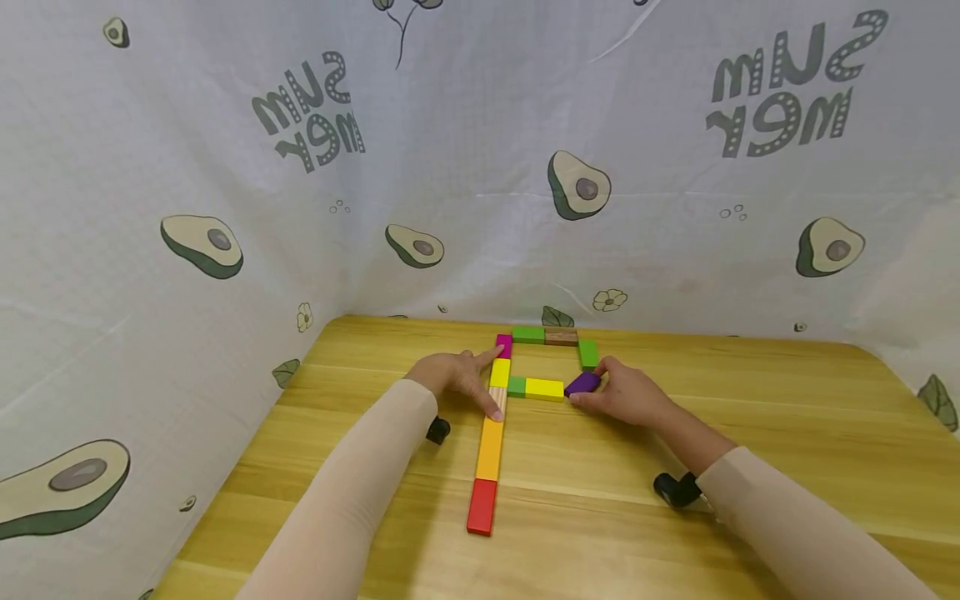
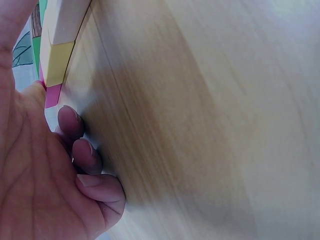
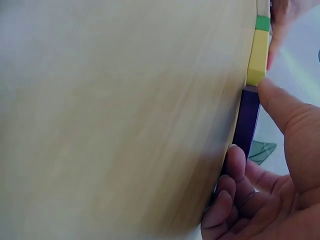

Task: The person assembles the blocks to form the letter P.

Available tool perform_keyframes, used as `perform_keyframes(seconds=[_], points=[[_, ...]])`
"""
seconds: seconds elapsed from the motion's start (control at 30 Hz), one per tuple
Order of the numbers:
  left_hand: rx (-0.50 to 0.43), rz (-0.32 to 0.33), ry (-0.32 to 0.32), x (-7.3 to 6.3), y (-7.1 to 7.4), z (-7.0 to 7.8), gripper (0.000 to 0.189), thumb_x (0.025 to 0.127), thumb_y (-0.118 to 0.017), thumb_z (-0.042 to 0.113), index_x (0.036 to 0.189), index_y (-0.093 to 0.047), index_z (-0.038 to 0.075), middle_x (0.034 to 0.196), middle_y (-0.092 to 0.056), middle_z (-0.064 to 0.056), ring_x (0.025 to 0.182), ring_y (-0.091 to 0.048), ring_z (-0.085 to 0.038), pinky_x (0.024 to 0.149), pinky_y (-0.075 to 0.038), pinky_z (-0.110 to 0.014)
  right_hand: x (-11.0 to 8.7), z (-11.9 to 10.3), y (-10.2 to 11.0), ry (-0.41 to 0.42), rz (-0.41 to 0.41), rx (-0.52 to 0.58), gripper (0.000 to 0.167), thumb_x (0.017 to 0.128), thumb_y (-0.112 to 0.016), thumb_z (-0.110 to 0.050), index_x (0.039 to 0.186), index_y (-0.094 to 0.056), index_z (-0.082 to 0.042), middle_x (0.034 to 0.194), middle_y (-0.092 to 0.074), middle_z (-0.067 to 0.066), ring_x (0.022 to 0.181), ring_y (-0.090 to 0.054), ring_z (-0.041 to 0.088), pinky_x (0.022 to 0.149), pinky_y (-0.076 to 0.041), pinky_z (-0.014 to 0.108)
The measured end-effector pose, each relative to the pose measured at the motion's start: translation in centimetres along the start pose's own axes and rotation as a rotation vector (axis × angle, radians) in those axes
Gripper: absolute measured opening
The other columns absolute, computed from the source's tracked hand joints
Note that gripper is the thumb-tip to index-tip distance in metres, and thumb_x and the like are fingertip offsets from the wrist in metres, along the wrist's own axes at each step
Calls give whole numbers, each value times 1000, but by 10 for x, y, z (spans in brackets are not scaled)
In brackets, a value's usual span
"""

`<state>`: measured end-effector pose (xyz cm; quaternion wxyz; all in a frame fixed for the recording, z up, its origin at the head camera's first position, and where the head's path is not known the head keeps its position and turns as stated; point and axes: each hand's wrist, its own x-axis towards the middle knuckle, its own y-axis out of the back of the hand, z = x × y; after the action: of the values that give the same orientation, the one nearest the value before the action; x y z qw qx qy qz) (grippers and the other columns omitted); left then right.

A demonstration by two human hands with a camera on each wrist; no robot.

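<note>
Coloured blocks lie on the wooden table in a column with a loop at its upper right. My left hand (image 1: 456,374) spans the column. Its extended index finger touches the magenta block (image 1: 505,340), and its thumb rests on the pale wood block (image 1: 497,397); in the left wrist view the other fingers are bent. Between those two blocks is a yellow block (image 1: 500,372). My right hand (image 1: 632,395) holds a purple block (image 1: 582,383) between thumb and fingers at the loop's lower right corner. Beside it lie a long yellow block (image 1: 545,389) and an upright-lying green block (image 1: 588,355).
Below the left thumb the column runs on with an orange block (image 1: 491,448) and a red block (image 1: 482,507). A green block (image 1: 528,335) and a brown block (image 1: 561,337) form the loop's top, near the table's back edge. A white printed curtain (image 1: 480,275) hangs behind.
</note>
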<state>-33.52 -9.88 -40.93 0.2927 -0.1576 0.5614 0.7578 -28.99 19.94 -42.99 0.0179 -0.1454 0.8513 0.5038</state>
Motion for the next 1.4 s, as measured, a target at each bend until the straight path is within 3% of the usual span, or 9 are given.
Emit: perform_keyframes(seconds=[1.0,1.4], points=[[-41,0,-18,1,1,-3,137,55,-90,71,160,-4,53,174,-5,-11,160,-10,-40,122,-16,-73,4,-2,0,-27,11,-14,81,86,-74,-61,131,-49,1,86,-61,8,75,-53,21,61,-39,29],[-57,-1,-12,0,0,-2,137,55,-90,69,160,-3,54,174,-3,-11,160,-9,-40,122,-15,-73,0,-1,-1,-32,7,43,84,86,-76,-59,134,-45,3,86,-63,9,74,-55,20,61,-43,28]])
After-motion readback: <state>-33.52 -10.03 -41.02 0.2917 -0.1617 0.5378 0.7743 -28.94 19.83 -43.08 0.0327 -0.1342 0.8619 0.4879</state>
